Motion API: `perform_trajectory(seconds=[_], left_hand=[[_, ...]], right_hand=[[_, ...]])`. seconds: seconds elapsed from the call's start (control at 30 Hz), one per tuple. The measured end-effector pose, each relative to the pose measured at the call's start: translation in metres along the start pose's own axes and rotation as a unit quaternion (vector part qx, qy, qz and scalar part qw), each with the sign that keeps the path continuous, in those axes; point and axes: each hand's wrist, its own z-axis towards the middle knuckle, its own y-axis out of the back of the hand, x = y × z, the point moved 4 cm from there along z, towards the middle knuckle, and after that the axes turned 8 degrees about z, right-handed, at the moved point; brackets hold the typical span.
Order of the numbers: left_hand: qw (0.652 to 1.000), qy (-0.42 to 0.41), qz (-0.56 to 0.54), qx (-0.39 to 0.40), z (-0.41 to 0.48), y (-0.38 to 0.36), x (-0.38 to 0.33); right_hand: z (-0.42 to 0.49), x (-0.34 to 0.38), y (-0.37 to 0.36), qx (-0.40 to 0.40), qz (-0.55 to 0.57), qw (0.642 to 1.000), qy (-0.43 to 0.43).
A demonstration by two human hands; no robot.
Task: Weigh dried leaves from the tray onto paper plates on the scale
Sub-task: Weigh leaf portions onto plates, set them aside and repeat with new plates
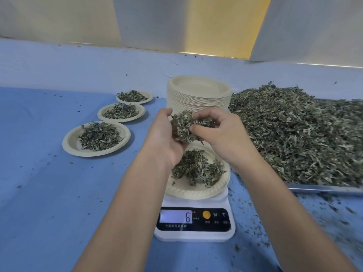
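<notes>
A white digital scale [194,230] stands near the front, its display reading 6. On it sits a paper plate [188,191] holding a small heap of dried leaves [198,168]. Above that plate my left hand [165,138] cups a clump of dried leaves [183,126]. My right hand [222,134] pinches the same clump from the right side with curled fingers. The metal tray [322,188] on the right carries a big mound of dried leaves [300,134].
A tall stack of empty paper plates [198,95] stands behind the scale. Three filled plates lie in a row at the left: near [96,138], middle [121,112], far [134,97]. Leaf crumbs litter the blue cloth [49,193] at the right front.
</notes>
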Motion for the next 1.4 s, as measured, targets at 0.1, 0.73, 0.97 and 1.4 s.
perform_trajectory(seconds=[0.1, 0.73, 0.97, 1.4], left_hand=[[0.999, 0.002, 0.039, 0.013, 0.001, -0.005, 0.004], [0.991, -0.077, 0.019, -0.105, 0.013, 0.021, -0.012], [0.994, -0.067, -0.021, -0.084, 0.015, 0.026, -0.019], [0.996, -0.055, -0.022, -0.065, 0.014, 0.017, -0.013]], right_hand=[[-0.001, -0.005, -0.005, 0.013, -0.011, 1.0, -0.003], [0.001, -0.011, 0.003, -0.016, 0.0, 0.999, -0.029], [-0.003, -0.023, -0.005, 0.066, -0.085, 0.989, -0.102], [-0.004, -0.013, -0.003, 0.034, -0.046, 0.997, -0.05]])
